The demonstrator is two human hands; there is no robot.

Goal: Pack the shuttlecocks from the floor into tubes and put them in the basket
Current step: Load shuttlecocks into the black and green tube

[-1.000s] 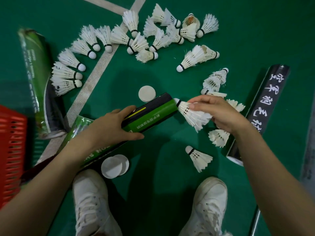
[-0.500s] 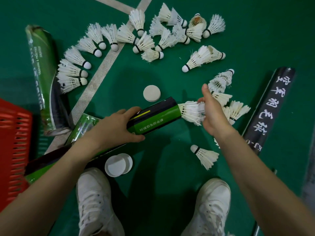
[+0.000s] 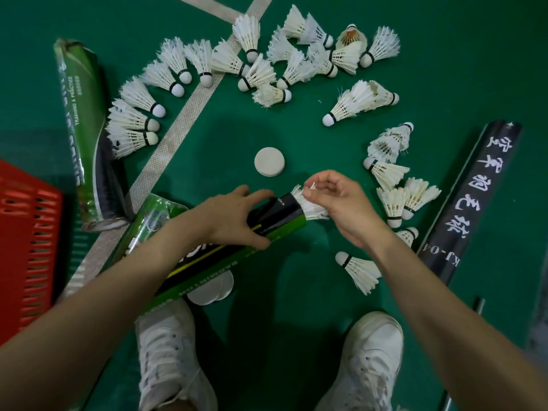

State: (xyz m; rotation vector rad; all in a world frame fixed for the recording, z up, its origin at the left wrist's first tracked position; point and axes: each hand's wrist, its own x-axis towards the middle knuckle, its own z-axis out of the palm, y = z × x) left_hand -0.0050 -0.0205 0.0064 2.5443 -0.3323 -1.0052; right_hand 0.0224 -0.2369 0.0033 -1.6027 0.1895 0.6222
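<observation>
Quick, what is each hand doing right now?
Left hand: closed around the green tube, holding it.
Right hand: fingers pinching the feathers of a shuttlecock sticking out of the tube's mouth.

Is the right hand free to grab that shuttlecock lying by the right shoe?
Probably not yet: the right hand is at the feathers of a shuttlecock going into the green tube. Nothing covers the lone shuttlecock below the wrist.
</observation>
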